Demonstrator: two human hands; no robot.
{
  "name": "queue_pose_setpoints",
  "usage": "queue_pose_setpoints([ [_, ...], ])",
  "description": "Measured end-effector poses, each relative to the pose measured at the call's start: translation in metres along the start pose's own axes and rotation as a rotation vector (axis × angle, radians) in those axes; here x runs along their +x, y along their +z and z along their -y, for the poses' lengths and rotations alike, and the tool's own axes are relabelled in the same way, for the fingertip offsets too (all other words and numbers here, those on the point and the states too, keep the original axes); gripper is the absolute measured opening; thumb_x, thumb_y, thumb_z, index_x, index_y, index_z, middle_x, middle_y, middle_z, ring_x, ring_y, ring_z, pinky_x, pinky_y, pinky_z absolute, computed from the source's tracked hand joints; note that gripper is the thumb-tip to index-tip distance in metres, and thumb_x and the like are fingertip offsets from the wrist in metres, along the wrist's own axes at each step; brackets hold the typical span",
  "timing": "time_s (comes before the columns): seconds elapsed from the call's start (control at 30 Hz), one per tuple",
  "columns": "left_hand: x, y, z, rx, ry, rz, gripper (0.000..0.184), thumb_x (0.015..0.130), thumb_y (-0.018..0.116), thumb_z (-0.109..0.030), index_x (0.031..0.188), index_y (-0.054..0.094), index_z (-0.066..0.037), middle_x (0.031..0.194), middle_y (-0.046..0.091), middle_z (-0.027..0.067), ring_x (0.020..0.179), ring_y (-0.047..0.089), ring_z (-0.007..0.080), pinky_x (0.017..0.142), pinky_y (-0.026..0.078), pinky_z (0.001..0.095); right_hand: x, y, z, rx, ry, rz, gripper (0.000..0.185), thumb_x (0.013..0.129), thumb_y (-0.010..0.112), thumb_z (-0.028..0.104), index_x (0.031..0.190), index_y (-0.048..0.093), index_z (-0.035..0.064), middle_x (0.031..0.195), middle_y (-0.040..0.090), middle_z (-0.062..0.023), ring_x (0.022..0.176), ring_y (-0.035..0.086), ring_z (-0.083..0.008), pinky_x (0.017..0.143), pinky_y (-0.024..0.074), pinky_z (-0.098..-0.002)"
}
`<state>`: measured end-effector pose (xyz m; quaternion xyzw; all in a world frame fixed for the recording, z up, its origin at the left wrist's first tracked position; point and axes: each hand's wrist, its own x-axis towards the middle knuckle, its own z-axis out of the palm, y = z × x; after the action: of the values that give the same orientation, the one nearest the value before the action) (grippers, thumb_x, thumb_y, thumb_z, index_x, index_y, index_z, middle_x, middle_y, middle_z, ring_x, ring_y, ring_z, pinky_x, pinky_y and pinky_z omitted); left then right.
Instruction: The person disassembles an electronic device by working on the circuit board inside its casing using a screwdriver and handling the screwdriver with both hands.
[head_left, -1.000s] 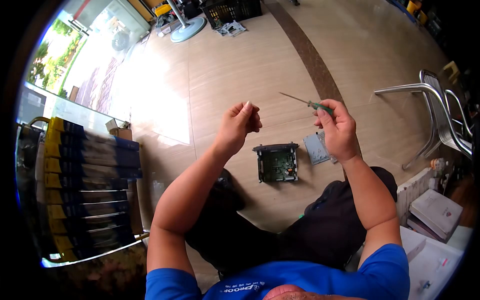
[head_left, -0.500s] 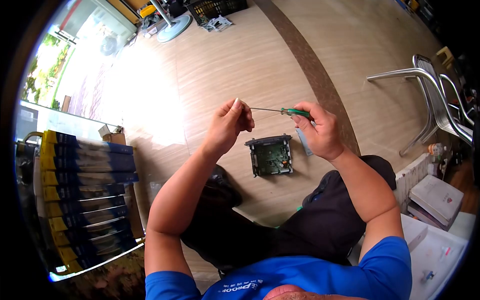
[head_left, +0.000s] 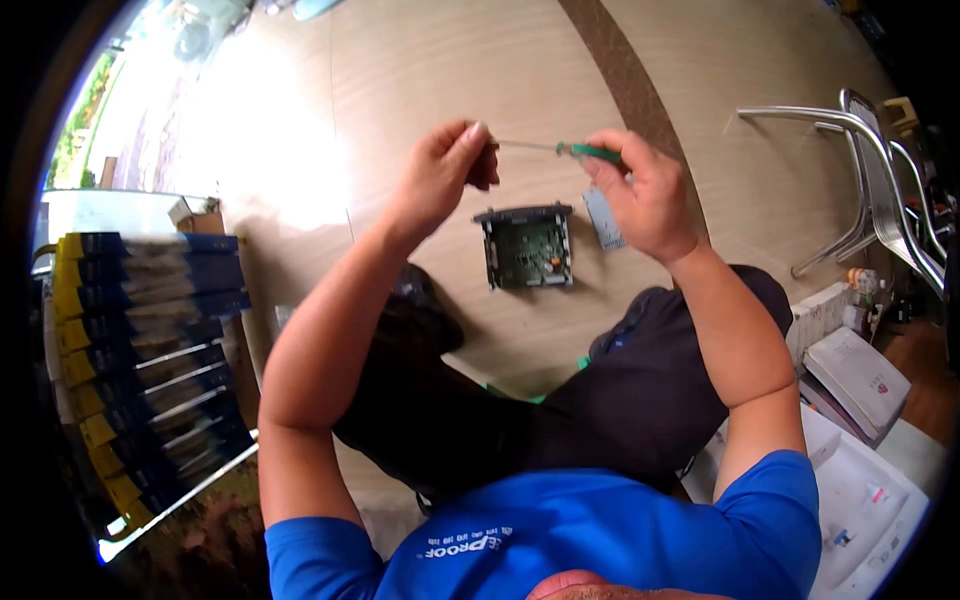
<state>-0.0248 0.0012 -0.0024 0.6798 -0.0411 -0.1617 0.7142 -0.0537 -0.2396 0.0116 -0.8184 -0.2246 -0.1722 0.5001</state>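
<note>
My right hand [head_left: 645, 190] is closed round the green handle of a screwdriver [head_left: 590, 152], whose thin metal shaft points left. The shaft's tip reaches the pinched thumb and fingers of my left hand [head_left: 450, 170]. Whether a small part is between those fingers is hidden. Below and between my hands, an open electronic unit [head_left: 525, 250] lies on the floor. It has a dark front bar, metal sides and a green circuit board facing up. A flat, pale metal plate [head_left: 604, 220] lies to its right, partly covered by my right hand.
My legs and dark shoes flank the unit on the tiled floor [head_left: 440, 60]. At left stands a stack of blue and yellow boxes [head_left: 150, 330]. A metal chair [head_left: 880, 170] is at right, above books [head_left: 858, 375] and a white tray [head_left: 870, 500].
The view has tilted, so the floor items sit higher in the picture. Both hands keep their hold at the screwdriver, and the unit appears to lie in the same place.
</note>
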Motion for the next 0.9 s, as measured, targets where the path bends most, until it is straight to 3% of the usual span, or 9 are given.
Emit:
queue_pose_setpoints([
  [0.27, -0.003, 0.006, -0.002, 0.176, 0.025, -0.038, 0.032, 0.102, 0.046, -0.028, 0.089, 0.057, -0.001, 0.075, 0.058, 0.0032, 0.066, 0.058, 0.0105, 0.063, 0.049, 0.0252, -0.009, 0.009, -0.014, 0.044, 0.164, 0.019, 0.012, 0.088, 0.068, 0.009, 0.097, 0.065, 0.0027, 0.068, 0.063, -0.0041, 0.058, 0.054, -0.0075, 0.052, 0.0431, -0.0234],
  [0.5, 0.002, 0.004, 0.002, 0.107, 0.042, -0.039, 0.033, 0.102, 0.046, -0.029, 0.088, 0.057, -0.002, 0.071, 0.058, 0.0019, 0.063, 0.057, 0.0089, 0.060, 0.048, 0.0242, -0.006, 0.011, -0.020, -0.033, 0.134, -0.010, 0.015, 0.088, 0.068, 0.011, 0.099, 0.066, 0.0014, 0.070, 0.063, -0.0032, 0.061, 0.054, -0.0077, 0.055, 0.0438, -0.0229],
  [0.67, 0.004, 0.003, 0.005, 0.097, 0.032, -0.064, 0.032, 0.101, 0.048, -0.028, 0.090, 0.059, -0.001, 0.069, 0.059, 0.0021, 0.063, 0.057, 0.0083, 0.060, 0.048, 0.0238, -0.008, 0.018, -0.010, 0.157, 0.271, -0.042, 0.014, 0.090, 0.066, 0.013, 0.100, 0.068, 0.0025, 0.072, 0.063, -0.0006, 0.059, 0.051, -0.0057, 0.055, 0.0434, -0.0205],
  [0.73, 0.005, 0.004, 0.006, 0.078, 0.076, -0.094, 0.033, 0.099, 0.052, -0.028, 0.086, 0.060, 0.001, 0.067, 0.057, 0.0021, 0.058, 0.056, 0.0091, 0.054, 0.048, 0.0250, -0.009, 0.017, -0.009, 0.225, 0.316, -0.005, 0.015, 0.092, 0.065, 0.015, 0.101, 0.068, 0.0032, 0.072, 0.062, 0.0007, 0.059, 0.051, -0.0035, 0.055, 0.0427, -0.0185],
  [0.9, 0.009, 0.001, 0.015, 0.110, -0.005, -0.087, 0.030, 0.099, 0.050, -0.027, 0.087, 0.059, 0.000, 0.062, 0.055, 0.0037, 0.056, 0.053, 0.0110, 0.052, 0.045, 0.0256, -0.007, 0.012, -0.019, 0.267, 0.286, 0.038, 0.018, 0.092, 0.064, 0.014, 0.107, 0.067, 0.0037, 0.074, 0.062, 0.0016, 0.061, 0.051, -0.0022, 0.057, 0.0433, -0.0174],
])
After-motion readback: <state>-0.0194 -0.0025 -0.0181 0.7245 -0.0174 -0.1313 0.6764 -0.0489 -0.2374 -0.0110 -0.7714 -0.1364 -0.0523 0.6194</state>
